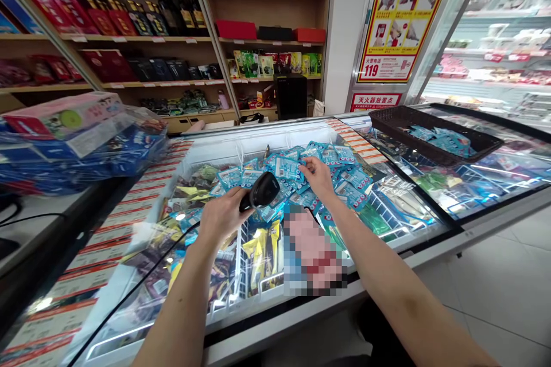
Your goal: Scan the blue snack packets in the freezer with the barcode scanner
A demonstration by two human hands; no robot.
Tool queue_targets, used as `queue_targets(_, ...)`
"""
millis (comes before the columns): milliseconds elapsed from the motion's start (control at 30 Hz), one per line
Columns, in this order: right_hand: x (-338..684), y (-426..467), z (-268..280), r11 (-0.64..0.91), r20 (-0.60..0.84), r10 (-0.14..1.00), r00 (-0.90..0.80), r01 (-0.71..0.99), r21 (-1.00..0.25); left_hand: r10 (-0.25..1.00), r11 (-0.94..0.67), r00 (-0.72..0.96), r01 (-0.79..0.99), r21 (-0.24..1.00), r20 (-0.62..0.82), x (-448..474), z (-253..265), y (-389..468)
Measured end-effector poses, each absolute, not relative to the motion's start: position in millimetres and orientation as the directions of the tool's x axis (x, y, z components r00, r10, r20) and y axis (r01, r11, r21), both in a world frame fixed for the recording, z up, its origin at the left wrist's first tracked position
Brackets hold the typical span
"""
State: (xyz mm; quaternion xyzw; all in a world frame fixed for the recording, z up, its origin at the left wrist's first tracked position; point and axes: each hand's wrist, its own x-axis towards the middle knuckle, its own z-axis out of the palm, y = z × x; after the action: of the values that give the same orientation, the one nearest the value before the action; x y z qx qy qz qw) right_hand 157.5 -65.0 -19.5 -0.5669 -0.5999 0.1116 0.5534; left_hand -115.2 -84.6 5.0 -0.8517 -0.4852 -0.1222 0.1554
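Observation:
My left hand is wrapped round a black barcode scanner, its head tilted toward the pile and its cord trailing to the lower left. A heap of small blue packets lies on the glass top of the freezer. Over the middle of the heap, the thumb and fingers of my right hand pinch the edge of one blue packet, whose printed barcode faces up. Just below my right hand is a blurred-out pinkish patch, and what it covers cannot be made out.
A dark plastic basket with more blue packets stands at the right on the freezer. Wrapped boxes are stacked at the left. Price labels run along the glass. Shelves of goods and a refrigerated display stand behind.

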Motion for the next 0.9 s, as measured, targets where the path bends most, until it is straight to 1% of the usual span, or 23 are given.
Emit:
queue_targets(600,155.1,-65.9,-20.1,0.334,0.513,0.824,0.242,0.523,-0.784,0.785,-0.495,0.511,0.857,-0.139,0.35,-114.9,2.8,-85.3)
queue_targets(733,155.7,-66.2,-19.8,0.352,0.532,0.81,0.248,0.519,-0.779,0.786,-0.484,0.5,0.864,-0.143,0.364,-115.1,2.6,-85.8)
queue_targets(800,157.8,-67.0,-18.8,0.36,0.549,0.789,0.277,0.516,-0.777,0.786,-0.47,0.487,0.871,-0.144,0.381,-115.7,2.8,-86.1)
queue_targets(900,164.1,-68.0,-17.2,0.332,0.545,0.753,0.37,0.501,-0.799,0.792,-0.44,0.459,0.886,-0.144,0.402,-117.8,3.0,-85.9)
